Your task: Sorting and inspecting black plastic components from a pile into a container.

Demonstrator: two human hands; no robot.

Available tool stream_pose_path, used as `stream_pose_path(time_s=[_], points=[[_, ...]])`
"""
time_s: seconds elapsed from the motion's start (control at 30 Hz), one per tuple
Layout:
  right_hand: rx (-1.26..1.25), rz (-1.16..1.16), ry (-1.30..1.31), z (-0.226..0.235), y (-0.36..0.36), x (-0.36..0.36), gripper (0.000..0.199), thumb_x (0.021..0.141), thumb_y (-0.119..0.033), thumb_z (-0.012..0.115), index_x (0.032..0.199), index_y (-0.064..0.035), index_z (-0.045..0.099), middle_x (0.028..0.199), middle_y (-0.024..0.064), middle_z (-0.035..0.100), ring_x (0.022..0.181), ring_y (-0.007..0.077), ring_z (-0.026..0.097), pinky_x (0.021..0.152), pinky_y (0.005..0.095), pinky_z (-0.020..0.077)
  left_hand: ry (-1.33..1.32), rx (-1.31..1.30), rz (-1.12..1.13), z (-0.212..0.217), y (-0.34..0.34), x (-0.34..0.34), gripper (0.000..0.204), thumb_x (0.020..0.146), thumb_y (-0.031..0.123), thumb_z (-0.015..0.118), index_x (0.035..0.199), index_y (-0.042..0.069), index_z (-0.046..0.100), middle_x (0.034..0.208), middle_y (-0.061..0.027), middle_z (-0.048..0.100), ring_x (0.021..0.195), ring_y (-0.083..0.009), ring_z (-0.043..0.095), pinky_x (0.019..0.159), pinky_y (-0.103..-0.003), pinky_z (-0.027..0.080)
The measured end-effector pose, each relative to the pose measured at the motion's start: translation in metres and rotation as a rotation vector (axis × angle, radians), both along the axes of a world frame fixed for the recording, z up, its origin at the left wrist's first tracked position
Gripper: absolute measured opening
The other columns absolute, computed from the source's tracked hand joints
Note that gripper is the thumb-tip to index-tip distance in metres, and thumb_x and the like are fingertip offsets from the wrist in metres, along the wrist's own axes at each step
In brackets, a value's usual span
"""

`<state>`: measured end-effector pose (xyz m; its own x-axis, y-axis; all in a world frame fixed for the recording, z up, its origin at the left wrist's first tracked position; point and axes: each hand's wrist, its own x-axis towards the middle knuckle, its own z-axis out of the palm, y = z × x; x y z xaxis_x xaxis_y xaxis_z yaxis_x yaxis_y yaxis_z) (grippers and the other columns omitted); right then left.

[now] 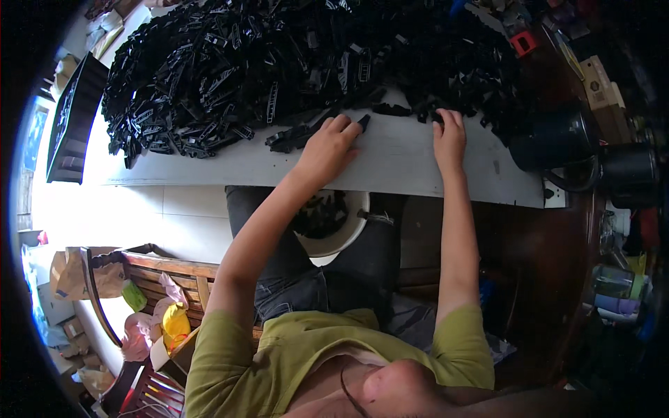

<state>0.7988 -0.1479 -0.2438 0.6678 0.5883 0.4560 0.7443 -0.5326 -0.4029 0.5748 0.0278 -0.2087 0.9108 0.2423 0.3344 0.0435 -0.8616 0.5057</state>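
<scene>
A large heap of black plastic parts (pixel 230 76) covers the far side of the white table (pixel 397 167). My left hand (pixel 329 150) rests at the heap's near edge, its fingers curled over a black plastic part whose dark tip shows past the fingertips. Just left of that hand lie some more black pieces (pixel 284 141). Farther right, my right hand (pixel 450 139) has its fingers closed on a small black plastic part (pixel 437 118) at the border of the heap. Most of that part is hidden by the fingers.
Between my legs, below the table edge, stands a white bucket (pixel 362 209) with black pieces inside. A black crate (pixel 72 118) is at the table's left end. Black mugs (pixel 557 139) stand at the right. A wooden bench (pixel 171 268) with bags is at lower left.
</scene>
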Motion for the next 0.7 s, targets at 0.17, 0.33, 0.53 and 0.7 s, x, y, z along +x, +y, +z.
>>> stream_pose_path(time_s=[0.17, 0.33, 0.53, 0.7], points=[[-0.036, 0.004, 0.026, 0.007, 0.0, -0.028, 0.024, 0.084, -0.008, 0.065, 0.107, -0.0029, 0.059, 0.102, 0.0114, 0.059, 0.089, 0.0282, 0.06, 0.077, 0.0361, 0.0486, 0.025, -0.414, 0.032, -0.012, 0.002, -0.02, 0.03, 0.076, 0.003, 0.07, 0.104, 0.002, 0.061, 0.108, -0.0147, 0.058, 0.099, -0.0336, 0.058, 0.085, -0.039, 0.048], [0.119, 0.386, 0.451, 0.027, 0.013, -0.107, 0.025, 0.08, -0.006, 0.069, 0.104, -0.0011, 0.061, 0.09, 0.0115, 0.06, 0.08, 0.026, 0.061, 0.069, 0.0329, 0.0493, -0.115, -0.259, -0.063, -0.013, -0.002, -0.03, 0.026, 0.074, 0.002, 0.071, 0.099, 0.001, 0.063, 0.102, -0.0147, 0.061, 0.098, -0.0333, 0.06, 0.085, -0.038, 0.049], [0.042, 0.505, 0.448, 0.033, 0.005, -0.106, 0.025, 0.069, 0.0, 0.075, 0.092, 0.0009, 0.066, 0.089, 0.0101, 0.059, 0.08, 0.024, 0.061, 0.069, 0.031, 0.0493, -0.079, -0.373, -0.068, -0.018, 0.005, -0.03, 0.024, 0.072, 0.002, 0.072, 0.095, 0.001, 0.066, 0.101, -0.0152, 0.063, 0.096, -0.0323, 0.061, 0.084, -0.038, 0.049], [0.118, 0.499, 0.432, 0.026, 0.01, -0.111, 0.027, 0.064, 0.0, 0.078, 0.088, 0.0015, 0.066, 0.085, 0.0095, 0.059, 0.082, 0.026, 0.06, 0.071, 0.0332, 0.0486, -0.085, -0.367, -0.079, -0.015, 0.001, -0.028, 0.025, 0.072, 0.005, 0.073, 0.095, 0.0, 0.067, 0.1, -0.0158, 0.064, 0.096, -0.0323, 0.061, 0.083, -0.038, 0.05]])
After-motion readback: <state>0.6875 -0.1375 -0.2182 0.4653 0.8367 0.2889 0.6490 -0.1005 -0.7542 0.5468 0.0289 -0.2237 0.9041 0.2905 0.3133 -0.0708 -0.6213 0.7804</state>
